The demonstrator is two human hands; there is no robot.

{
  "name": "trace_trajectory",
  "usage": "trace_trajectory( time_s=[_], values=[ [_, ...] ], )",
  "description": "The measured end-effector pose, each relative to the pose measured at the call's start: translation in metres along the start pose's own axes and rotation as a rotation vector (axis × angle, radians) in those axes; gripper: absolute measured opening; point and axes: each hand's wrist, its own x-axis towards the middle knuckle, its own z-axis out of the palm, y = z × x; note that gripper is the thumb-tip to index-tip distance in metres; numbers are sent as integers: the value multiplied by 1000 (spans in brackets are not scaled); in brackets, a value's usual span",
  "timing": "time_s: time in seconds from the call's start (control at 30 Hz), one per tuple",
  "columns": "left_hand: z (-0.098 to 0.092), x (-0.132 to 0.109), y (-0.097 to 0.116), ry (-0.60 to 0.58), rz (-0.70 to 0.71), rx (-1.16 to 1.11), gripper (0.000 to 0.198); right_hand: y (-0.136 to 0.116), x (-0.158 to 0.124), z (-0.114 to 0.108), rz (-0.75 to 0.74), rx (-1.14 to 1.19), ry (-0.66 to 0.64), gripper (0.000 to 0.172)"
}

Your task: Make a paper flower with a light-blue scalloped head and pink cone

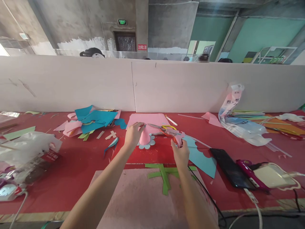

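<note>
A pink paper cone (144,137) stands upright on a scalloped light-blue paper base (149,146). My left hand (135,135) is closed at the cone's tip, its fingertips pinched there; any smaller piece between them is too small to make out. My right hand (180,152) is wrapped round the handle of a pink hot glue gun (175,133), whose nozzle points left towards the cone. Scissors (169,127) with orange and yellow handles lie just behind the glue gun. Pink paper sheets (156,119) lie behind the cone.
Blue and pink paper scraps (98,120) are heaped at left, beyond a clear plastic bag (26,152). Green strips (164,178) lie in front. At right are a light-blue scalloped sheet (202,159), a phone (232,168), a white charger (274,176) and a plastic package (245,128). A white partition (95,86) stands behind.
</note>
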Motion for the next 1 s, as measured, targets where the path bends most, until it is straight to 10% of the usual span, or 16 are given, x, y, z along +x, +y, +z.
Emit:
trace_trajectory(
  time_s=[0.27, 0.57, 1.0],
  values=[
    [4, -35, -14, 147, 58, 0, 23, 0, 1, 1, -6, -25, -8, 42],
    [15, -58, -39, -384, 192, 209, 19, 2, 1, -1, -27, -38, -13, 37],
    [28, -61, -50, -406, 158, 330, 17, 0, 1, 0, 0, -23, -37, 37]
  ],
)
